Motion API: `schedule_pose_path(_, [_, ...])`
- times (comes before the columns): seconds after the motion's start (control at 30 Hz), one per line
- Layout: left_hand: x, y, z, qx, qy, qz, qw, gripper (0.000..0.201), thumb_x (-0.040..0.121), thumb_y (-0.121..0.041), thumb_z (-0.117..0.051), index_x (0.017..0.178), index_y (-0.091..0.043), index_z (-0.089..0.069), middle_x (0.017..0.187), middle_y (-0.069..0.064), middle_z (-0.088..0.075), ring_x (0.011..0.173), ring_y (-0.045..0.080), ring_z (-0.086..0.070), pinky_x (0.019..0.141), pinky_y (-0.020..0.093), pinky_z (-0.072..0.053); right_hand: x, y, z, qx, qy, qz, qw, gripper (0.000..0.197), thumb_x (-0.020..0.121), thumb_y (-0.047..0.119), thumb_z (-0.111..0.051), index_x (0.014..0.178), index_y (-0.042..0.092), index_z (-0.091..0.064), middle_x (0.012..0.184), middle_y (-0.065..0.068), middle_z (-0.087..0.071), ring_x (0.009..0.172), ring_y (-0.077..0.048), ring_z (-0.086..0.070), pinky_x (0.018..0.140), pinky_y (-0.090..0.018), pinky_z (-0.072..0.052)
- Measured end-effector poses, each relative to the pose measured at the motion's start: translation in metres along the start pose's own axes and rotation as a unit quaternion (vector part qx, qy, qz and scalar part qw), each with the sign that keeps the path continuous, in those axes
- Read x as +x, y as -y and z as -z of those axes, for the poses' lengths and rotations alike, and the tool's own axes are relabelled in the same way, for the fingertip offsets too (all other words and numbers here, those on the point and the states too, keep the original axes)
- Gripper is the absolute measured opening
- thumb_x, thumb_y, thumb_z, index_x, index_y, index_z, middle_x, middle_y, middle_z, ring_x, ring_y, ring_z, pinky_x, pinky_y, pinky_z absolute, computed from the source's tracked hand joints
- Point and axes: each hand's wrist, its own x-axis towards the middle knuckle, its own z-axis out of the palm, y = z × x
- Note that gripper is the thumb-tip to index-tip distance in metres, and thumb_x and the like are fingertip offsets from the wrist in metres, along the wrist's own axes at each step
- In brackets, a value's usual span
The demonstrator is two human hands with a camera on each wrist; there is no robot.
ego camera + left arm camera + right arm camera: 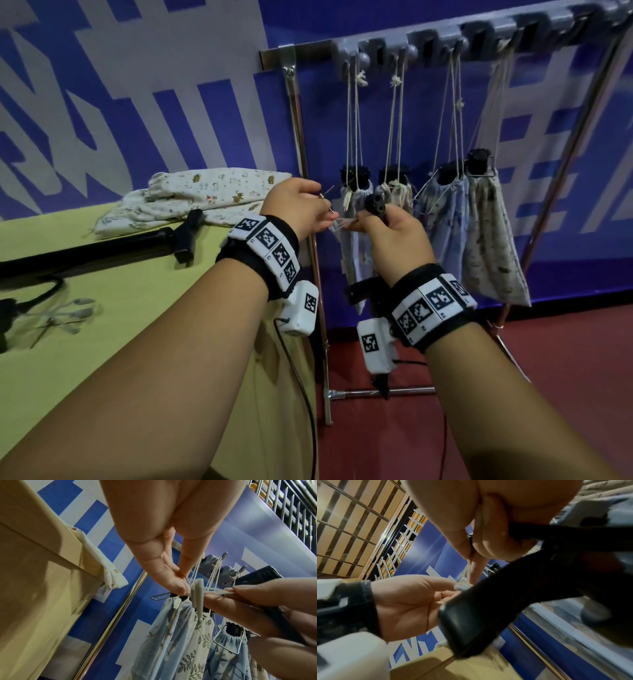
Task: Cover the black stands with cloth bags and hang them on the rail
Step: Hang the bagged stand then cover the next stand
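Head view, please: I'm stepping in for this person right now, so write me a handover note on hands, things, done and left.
Right hand grips an uncovered black stand.
Left hand pinches one of that stand's thin wire prongs.
Done: four bagged stands hang by strings from the rail.
Left: bag the held stand and hang it. Spare cloth bags and another black stand lie on the yellow table.

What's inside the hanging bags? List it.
Each hanging bag has a black stand top poking from its gathered neck; wire loops show on some. Everything below is covered by cloth.
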Motion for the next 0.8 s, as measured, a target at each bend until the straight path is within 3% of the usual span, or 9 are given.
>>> schedule_pose_path(0.1, [0.0026,0.0044,0.0005,0.029,0.004,-0.014,0.999,0.029,0.094,0.007,-0.064,0.12,-0.007,-0.067,0.103,0.019,-0.071,0.089,0.03,-0.078,0.075,0.032,-0.064,0.0005,-0.0042,-0.0037,0.002,0.005,-0.004,1.0,0.022,0.097,0.038,-0.064,0.093,0.02,-0.076,0.089,0.006,-0.081,0.092,-0.026,-0.076,0.092,-0.052,-0.06])
schedule_pose_path(0.2, [0.0015,0.0066,0.0034,0.052,0.006,-0.03,0.998,0.024,0.092,0.006,-0.065,0.104,-0.011,-0.075,0.095,0.018,-0.075,0.086,0.026,-0.079,0.08,0.035,-0.065,-0.0005,-0.0044,-0.0034,-0.008,0.004,-0.003,1.0,0.02,0.101,0.035,-0.064,0.092,0.022,-0.076,0.089,0.005,-0.081,0.089,-0.027,-0.074,0.084,-0.044,-0.059])
schedule_pose_path(0.27, [0.002,0.0077,0.0045,0.057,0.009,-0.021,0.998,0.024,0.091,0.006,-0.065,0.1,-0.013,-0.077,0.092,0.019,-0.076,0.085,0.024,-0.079,0.08,0.036,-0.064,-0.0014,-0.0044,-0.0034,-0.006,0.003,-0.001,1.0,0.019,0.102,0.034,-0.063,0.092,0.024,-0.076,0.091,0.003,-0.081,0.092,-0.029,-0.074,0.085,-0.046,-0.059])
schedule_pose_path(0.53, [-0.0025,0.0077,0.0041,0.068,0.033,-0.023,0.997,0.031,0.093,0.007,-0.063,0.112,-0.012,-0.077,0.092,0.018,-0.077,0.085,0.022,-0.078,0.078,0.032,-0.064,-0.0052,-0.0045,-0.0046,0.002,0.013,0.003,1.0,0.018,0.102,0.036,-0.061,0.095,0.026,-0.074,0.092,0.013,-0.081,0.09,-0.02,-0.075,0.09,-0.05,-0.06])
schedule_pose_path(0.63, [-0.0034,0.0066,0.0037,0.053,0.036,-0.01,0.998,0.03,0.093,0.008,-0.063,0.112,-0.01,-0.077,0.088,0.018,-0.075,0.084,0.024,-0.077,0.075,0.032,-0.064,-0.0052,-0.0076,-0.0046,0.001,0.014,0.007,1.0,0.019,0.099,0.043,-0.06,0.095,0.029,-0.074,0.093,0.005,-0.081,0.086,-0.022,-0.074,0.088,-0.053,-0.062])
schedule_pose_path(0.73, [-0.0057,0.0054,0.0031,0.041,0.041,-0.002,0.998,0.028,0.093,0.008,-0.064,0.11,-0.009,-0.077,0.089,0.02,-0.074,0.086,0.028,-0.078,0.066,0.028,-0.061,-0.0051,-0.0099,-0.0034,0.004,0.012,0.011,1.0,0.017,0.101,0.04,-0.059,0.093,0.033,-0.073,0.095,-0.003,-0.08,0.069,-0.016,-0.065,0.079,-0.046,-0.058])
schedule_pose_path(0.8, [-0.0072,0.0044,0.0027,0.044,0.041,-0.001,0.998,0.027,0.094,0.007,-0.064,0.11,-0.011,-0.077,0.091,0.02,-0.074,0.09,0.029,-0.079,0.064,0.027,-0.061,-0.0053,-0.0112,-0.0022,0.013,0.017,0.007,1.0,0.018,0.101,0.039,-0.059,0.095,0.031,-0.074,0.096,0.0,-0.08,0.083,-0.017,-0.071,0.09,-0.05,-0.06])
